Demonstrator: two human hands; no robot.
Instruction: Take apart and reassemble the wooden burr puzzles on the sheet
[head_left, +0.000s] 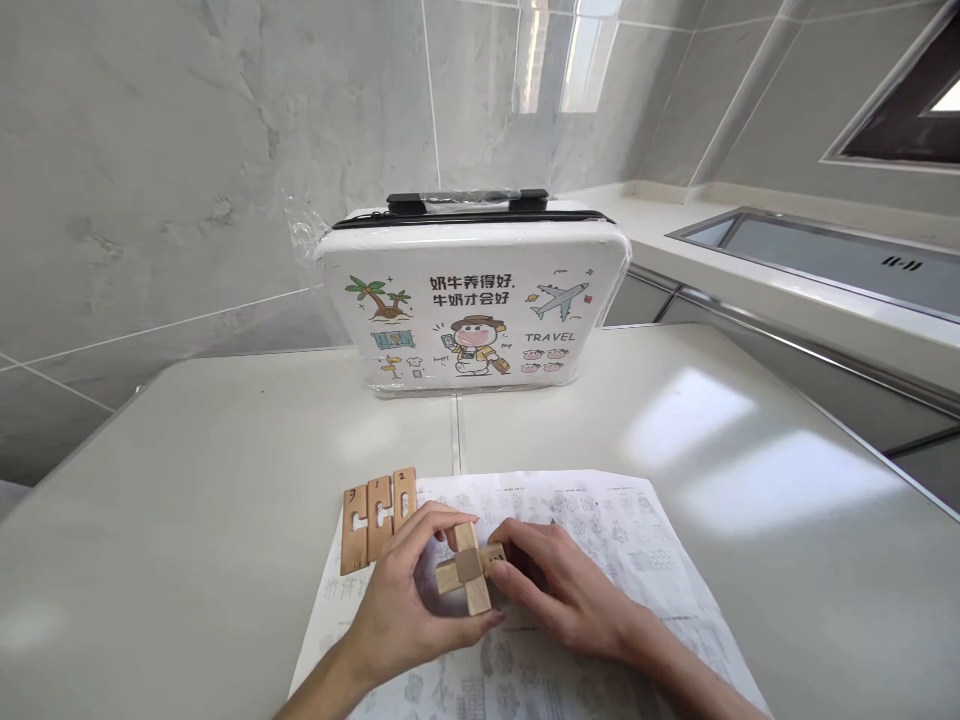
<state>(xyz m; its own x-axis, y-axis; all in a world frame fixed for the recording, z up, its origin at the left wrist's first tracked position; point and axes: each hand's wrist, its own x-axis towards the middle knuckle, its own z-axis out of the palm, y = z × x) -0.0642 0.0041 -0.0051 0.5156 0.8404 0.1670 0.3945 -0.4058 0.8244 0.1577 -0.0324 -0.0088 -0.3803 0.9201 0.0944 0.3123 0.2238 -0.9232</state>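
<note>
Wooden puzzle pieces joined into a small cross (466, 578) sit between the person's two hands, low in the middle of the view, just above a printed sheet of paper (600, 540) that lies flat on the pale tabletop (187, 520). The left hand (401, 590) curls around the cross from the left, its thumb under the lower end and its fingers bent over the top, closed on the wood. The right hand (559, 585) comes in from the right with its fingertips pinched on the right arm of the cross, so both hands grip the same piece. Just beside the left hand, at the upper left corner of the sheet, three loose wooden bars (377, 515) lie side by side and touching, each notched along one edge and marked with a digit near its top end. The sheet is covered in small line drawings, too fine to read. Farther back, well apart from the hands, a white case (476, 300) stands upright on the tabletop against the grey tiled wall (187, 150); it is shut, wrapped in clear plastic film, with a black handle on top and cartoon pictures and the word TRAVEL on its front. What it holds cannot be seen. To the right, a steel sink (832, 255) is set into the counter beyond.
</note>
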